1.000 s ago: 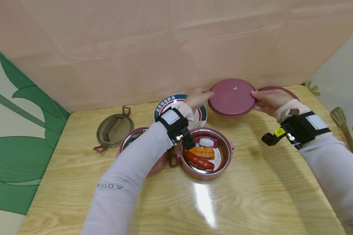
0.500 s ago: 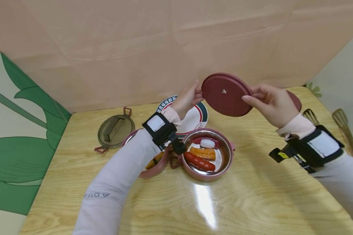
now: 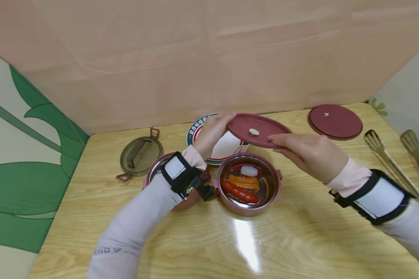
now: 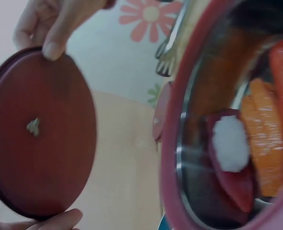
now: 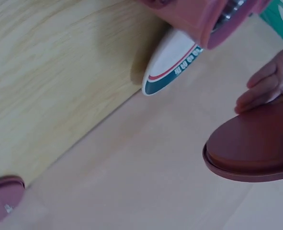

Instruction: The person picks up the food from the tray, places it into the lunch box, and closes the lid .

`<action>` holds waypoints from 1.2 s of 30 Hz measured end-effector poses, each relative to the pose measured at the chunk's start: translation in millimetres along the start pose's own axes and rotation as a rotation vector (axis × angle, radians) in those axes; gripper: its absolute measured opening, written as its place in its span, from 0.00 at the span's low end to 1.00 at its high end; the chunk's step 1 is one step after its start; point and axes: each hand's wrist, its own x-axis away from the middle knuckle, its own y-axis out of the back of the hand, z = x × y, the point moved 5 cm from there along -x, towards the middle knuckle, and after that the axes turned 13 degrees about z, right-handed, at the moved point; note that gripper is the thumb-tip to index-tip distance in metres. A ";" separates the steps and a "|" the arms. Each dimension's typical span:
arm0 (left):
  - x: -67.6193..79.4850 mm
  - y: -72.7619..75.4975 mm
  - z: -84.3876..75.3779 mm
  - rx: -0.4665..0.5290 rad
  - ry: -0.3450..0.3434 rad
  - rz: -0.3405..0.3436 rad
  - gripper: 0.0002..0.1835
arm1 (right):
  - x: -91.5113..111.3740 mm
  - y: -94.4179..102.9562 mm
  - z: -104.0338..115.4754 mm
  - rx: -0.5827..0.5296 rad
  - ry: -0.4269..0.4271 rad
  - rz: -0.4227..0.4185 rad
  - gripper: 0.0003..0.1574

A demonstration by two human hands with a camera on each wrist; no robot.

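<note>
A round maroon lid [image 3: 244,123] with a small pale knob is held up, tilted, between both hands, above the table behind the right pot. My left hand [image 3: 211,135] holds its left edge, and my right hand [image 3: 310,155] pinches its right edge, thumb on the face in the left wrist view. Below and in front stands the pink steel-lined pot [image 3: 246,212], uncovered. Inside lie a red sausage [image 3: 240,192], orange strips [image 3: 243,182] and a white lump [image 3: 249,171] on a red piece. A second pink pot [image 3: 186,204] is mostly hidden by my left forearm.
Behind the pots lies a white plate [image 3: 227,147] with a blue and red rim. At left is a dark see-through lid [image 3: 150,155] with pink handles. A second maroon lid [image 3: 342,120] rests back right, beside slotted turners [image 3: 374,141].
Both hands have brought the maroon lid left and nearer the right pot, turning and tilting it. The second maroon lid at the back right is now uncovered to view.
</note>
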 end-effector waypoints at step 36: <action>48.8 -9.3 29.8 -0.127 -0.062 -0.216 0.21 | 17.7 -57.1 -3.2 -1.305 -0.839 0.007 0.43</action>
